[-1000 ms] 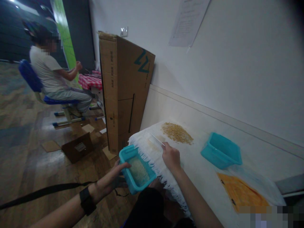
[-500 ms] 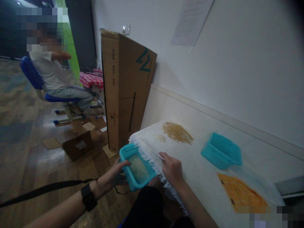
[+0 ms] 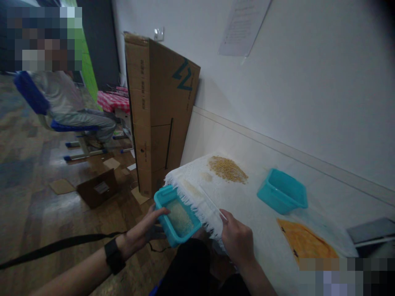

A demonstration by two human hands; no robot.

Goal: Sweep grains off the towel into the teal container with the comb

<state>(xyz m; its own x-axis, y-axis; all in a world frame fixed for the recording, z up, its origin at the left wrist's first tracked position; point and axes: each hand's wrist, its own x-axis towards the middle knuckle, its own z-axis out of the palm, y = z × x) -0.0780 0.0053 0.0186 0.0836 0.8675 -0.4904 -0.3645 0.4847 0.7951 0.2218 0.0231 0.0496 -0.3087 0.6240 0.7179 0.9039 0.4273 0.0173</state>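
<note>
My left hand grips the near rim of a teal plastic tub that holds pale rice-like grains, kept just below the fringed edge of the white cloth on the table. My right hand is closed on a thin clear flat strip that lies across the cloth near its edge. A small patch of pale grains lies on the cloth by the strip. Farther back sits a heap of tan grains. A black strap circles my left wrist.
A second teal tub stands farther right on the cloth, and an orange patch lies nearer. A tall cardboard box leans on the wall. A person on a blue chair sits at the far left, with cardboard scraps on the wooden floor.
My right hand has drawn the strip back toward me and to the right, along the cloth's edge. The pale grains near the heap are fewer. My left hand keeps the tub in place.
</note>
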